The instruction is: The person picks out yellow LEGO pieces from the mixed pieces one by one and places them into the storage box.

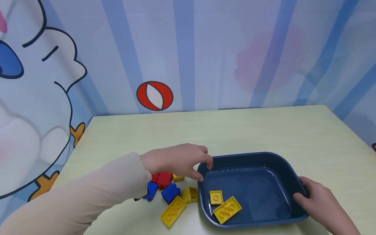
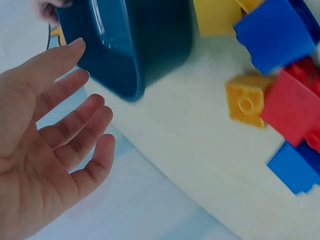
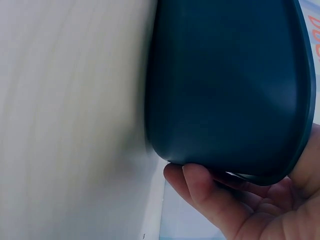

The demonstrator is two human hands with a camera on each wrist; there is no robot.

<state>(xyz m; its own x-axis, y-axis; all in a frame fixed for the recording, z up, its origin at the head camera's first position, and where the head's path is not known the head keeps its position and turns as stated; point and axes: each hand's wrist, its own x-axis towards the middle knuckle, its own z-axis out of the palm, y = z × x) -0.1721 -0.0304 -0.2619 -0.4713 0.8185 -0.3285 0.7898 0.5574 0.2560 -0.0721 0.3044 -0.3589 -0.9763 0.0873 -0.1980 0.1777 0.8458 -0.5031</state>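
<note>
A dark blue rectangular tray [image 1: 255,192] stands on the table, with a small square yellow block [image 1: 216,197] and a longer yellow block [image 1: 227,210] lying inside at its left end. My right hand [image 1: 320,202] grips the tray's right end, thumb over the rim and fingers beneath it in the right wrist view. Over the tray's far left corner hovers my left hand [image 1: 182,161], fingers relaxed and apart, holding nothing. Left of the tray lie a long yellow block [image 1: 173,211], a yellow block [image 1: 190,195], blue blocks [image 1: 170,193] and red blocks [image 1: 162,179], partly hidden by the left sleeve.
The pale table [image 1: 235,130] reaches back to a striped blue cloth backdrop [image 1: 199,58] printed with a red and white ball [image 1: 154,96]. Another small yellow block [image 2: 246,102] lies against the red ones. The left sleeve [image 1: 111,186] crosses the table's front left.
</note>
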